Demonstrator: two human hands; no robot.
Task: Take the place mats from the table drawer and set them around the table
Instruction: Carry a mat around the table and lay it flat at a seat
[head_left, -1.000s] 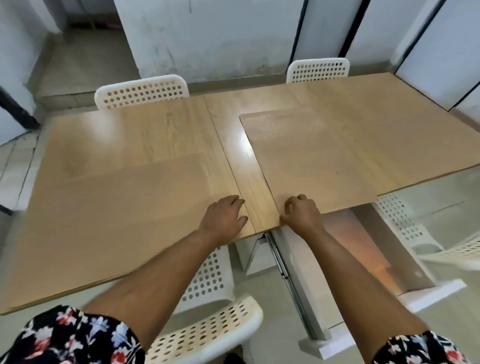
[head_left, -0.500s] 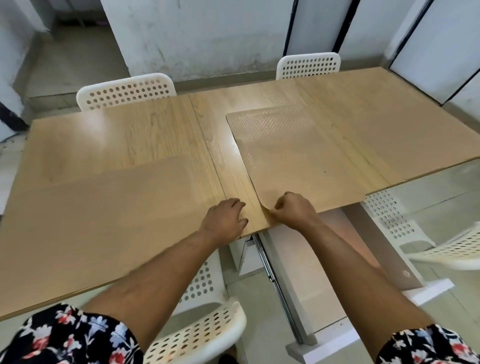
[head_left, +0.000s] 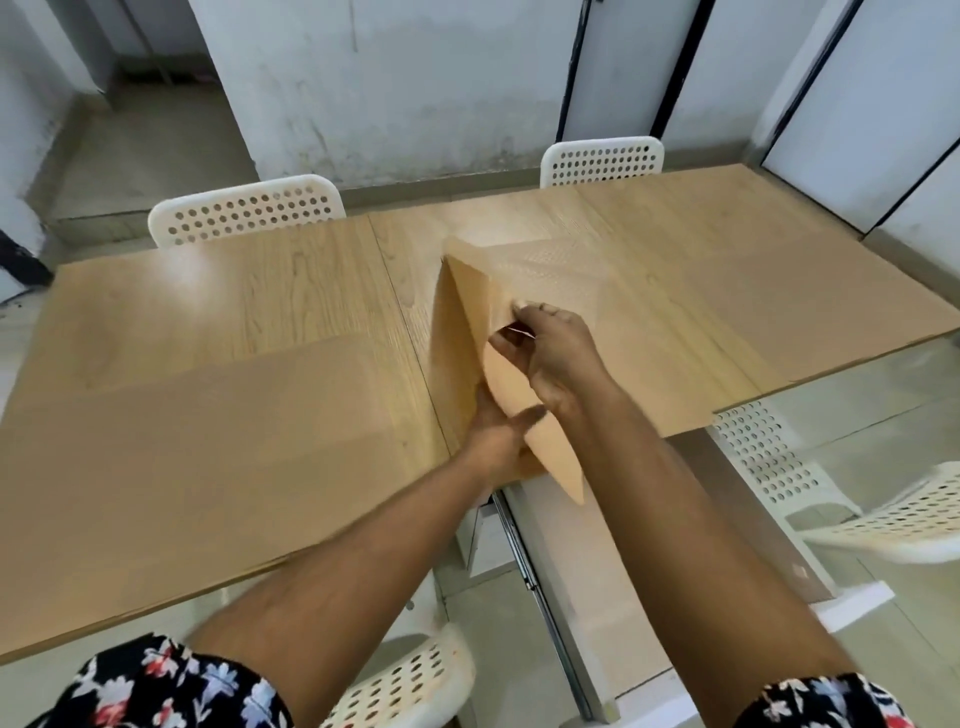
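A wood-coloured place mat (head_left: 467, 322) is lifted off the table (head_left: 234, 296) by its near left side and stands tilted on edge. My right hand (head_left: 556, 353) pinches its upper edge. Lower down, my left hand (head_left: 498, 441) has its fingers hidden behind the raised mat and its thumb across the near face. Under it another mat (head_left: 675, 364) lies flat near the table's front edge. One more mat (head_left: 208, 457) lies flat on the left half of the table.
The white drawer (head_left: 623, 571) stands pulled out below the table's front edge, with a metal rail (head_left: 519, 551) on its left. White perforated chairs stand at the far side (head_left: 244, 213) (head_left: 602, 161), at the right (head_left: 779, 467) and below my arms (head_left: 400, 686).
My right hand has peeled the top mat's near left corner up and carried it away from me, and the mat now stands tilted. My left hand has moved right, in under the raised mat.
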